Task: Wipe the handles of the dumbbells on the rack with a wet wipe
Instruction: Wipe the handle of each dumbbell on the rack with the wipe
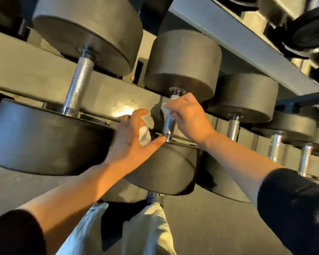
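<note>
Black round-headed dumbbells lie on a grey rack (118,96). My right hand (188,116) grips a white wet wipe (167,108) wrapped round the upper part of the middle dumbbell's knurled steel handle (168,125), just below its far head (182,61). My left hand (131,142) is beside that handle, fingers curved round a white wad (144,136), thumb tip touching the handle's lower collar. What the wad is cannot be made out. A bigger dumbbell's bare handle (79,85) stands to the left, a smaller one's handle (233,128) to the right.
An upper rack shelf (238,34) runs diagonally overhead at the top right with more weights on it. Several smaller chrome handles (304,161) line up at the right. My legs in pale trousers (147,230) stand on the dark floor (210,218) below the rack.
</note>
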Available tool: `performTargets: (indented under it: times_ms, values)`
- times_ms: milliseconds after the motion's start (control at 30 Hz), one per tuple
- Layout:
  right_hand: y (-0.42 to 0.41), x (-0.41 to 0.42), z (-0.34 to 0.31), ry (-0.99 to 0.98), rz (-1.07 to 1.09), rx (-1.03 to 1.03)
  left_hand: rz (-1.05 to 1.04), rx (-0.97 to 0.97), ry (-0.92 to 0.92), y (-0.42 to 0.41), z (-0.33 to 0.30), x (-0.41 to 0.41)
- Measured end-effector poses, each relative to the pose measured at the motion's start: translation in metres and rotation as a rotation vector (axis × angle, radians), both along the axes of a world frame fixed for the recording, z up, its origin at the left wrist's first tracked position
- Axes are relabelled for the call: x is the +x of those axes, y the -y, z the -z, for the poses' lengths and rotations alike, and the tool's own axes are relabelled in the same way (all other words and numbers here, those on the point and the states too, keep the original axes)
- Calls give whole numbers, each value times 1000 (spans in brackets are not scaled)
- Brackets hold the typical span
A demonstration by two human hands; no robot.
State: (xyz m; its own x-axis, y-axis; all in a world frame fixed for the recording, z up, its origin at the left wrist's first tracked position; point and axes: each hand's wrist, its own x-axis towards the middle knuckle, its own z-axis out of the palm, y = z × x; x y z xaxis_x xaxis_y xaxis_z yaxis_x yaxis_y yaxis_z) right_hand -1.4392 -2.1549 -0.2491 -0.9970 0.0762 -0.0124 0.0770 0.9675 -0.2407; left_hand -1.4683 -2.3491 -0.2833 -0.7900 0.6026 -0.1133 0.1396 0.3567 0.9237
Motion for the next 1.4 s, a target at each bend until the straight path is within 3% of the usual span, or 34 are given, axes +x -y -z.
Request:
performTargets:
  times_ms: [100, 300, 433, 567, 700, 767, 967, 1067, 1167, 1300, 1400]
  values:
    - [4, 10, -1, 82, -57, -34, -42, 69, 83, 1, -1, 5]
    - [8, 12, -13, 338, -61, -158, -39, 66, 52, 3, -3, 6]
    - [13, 12, -12, 308, 30, -185, -65, 76, 78, 3, -4, 7]
    - [18, -5, -12, 13, 14, -6, -63, 70, 78, 4, -5, 6]
    - [12, -21, -2, 202, -105, 370, -41, 54, 64, 4, -4, 4]
    - [10, -16, 2, 249, -139, 419, -33, 38, 49, 4, -1, 5]
    - [5, -5, 4, 229, -218, 132, -60, 35, 11, 2, 6, 7]
    - [4, 3, 1, 235, -163, -99, -72, 34, 0, 1, 6, 8]
    - [6, 9, -6, 255, -112, -197, -72, 1, 0, 1, 4, 8]
    - [8, 13, -12, 234, 143, -350, -89, -4, 13, 2, -7, 6]
    - [8, 6, -11, 139, 285, -424, -90, -64, -135, 7, -21, 3]
